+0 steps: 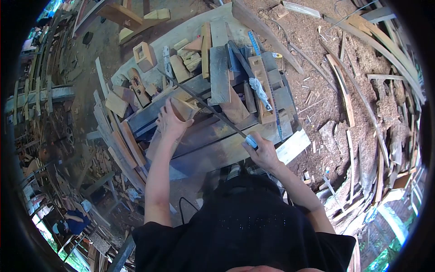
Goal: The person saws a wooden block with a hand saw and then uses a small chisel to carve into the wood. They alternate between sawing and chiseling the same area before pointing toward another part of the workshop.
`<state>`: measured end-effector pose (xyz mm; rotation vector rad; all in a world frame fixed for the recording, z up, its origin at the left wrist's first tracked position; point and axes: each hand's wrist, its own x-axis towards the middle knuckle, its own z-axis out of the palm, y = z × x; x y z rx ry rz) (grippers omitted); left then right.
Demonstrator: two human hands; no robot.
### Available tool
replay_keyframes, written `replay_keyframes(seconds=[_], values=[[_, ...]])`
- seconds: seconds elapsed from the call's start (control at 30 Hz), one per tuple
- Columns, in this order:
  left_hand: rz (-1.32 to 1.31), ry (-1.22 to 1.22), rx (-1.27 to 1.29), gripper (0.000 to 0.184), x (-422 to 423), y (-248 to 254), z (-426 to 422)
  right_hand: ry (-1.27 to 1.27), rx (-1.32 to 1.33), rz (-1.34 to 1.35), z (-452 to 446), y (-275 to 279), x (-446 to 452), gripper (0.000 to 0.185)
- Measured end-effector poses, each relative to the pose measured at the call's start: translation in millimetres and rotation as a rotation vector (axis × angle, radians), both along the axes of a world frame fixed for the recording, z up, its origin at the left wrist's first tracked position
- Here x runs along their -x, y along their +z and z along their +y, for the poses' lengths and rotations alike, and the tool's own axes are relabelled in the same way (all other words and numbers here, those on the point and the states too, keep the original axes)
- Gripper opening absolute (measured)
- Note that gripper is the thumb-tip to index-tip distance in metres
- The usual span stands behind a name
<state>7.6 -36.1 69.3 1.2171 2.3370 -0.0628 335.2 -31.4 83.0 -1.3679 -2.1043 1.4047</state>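
My left hand [171, 123] rests on a wooden block [183, 109] at the middle of the cluttered workbench [204, 152], thumb and fingers spread around its near side. In my right hand [263, 152] is the pale blue handle of a long, thin dark tool [208, 107], perhaps a file or saw. Its shaft runs up and left across the bench, passing just right of the block. Whether the shaft touches the block cannot be made out.
Wood blocks [180, 68], a hollow wooden box [145, 55], a dark plank [220, 75] and a blue ruler [253, 43] lie on the bench. Long strips lean at its left edge. Wood scraps and shavings cover the ground at right. A person [74, 222] is at far lower left.
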Motion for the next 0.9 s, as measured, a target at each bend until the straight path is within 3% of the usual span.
replay_keyframes(seconds=[0.17,0.27,0.37,0.47,0.6,0.9], values=[[0.148,0.155,-0.284,0.118,2.1,-20.7,-12.9,-0.02,0.012,0.002,1.4,-5.1,-7.4,0.032],[0.379,0.004,-0.214,0.119,-15.4,-24.7,-17.9,-0.051,-0.028,0.018,-1.3,-14.4,-5.2,0.03],[0.44,0.03,-0.163,0.117,-19.5,-30.6,-14.4,-0.085,0.02,0.033,-2.3,-16.2,-1.6,0.029],[0.409,0.079,-0.312,0.115,-14.9,-34.1,-17.4,-0.108,0.053,0.053,-1.0,-15.7,2.1,0.028],[0.367,0.165,-0.301,0.116,-13.7,-36.5,-15.3,-0.089,0.043,0.037,4.2,-13.0,0.0,0.028],[0.358,0.055,-0.382,0.109,-17.5,-30.9,-35.0,-0.112,0.013,0.066,5.4,-8.3,-0.4,0.027]])
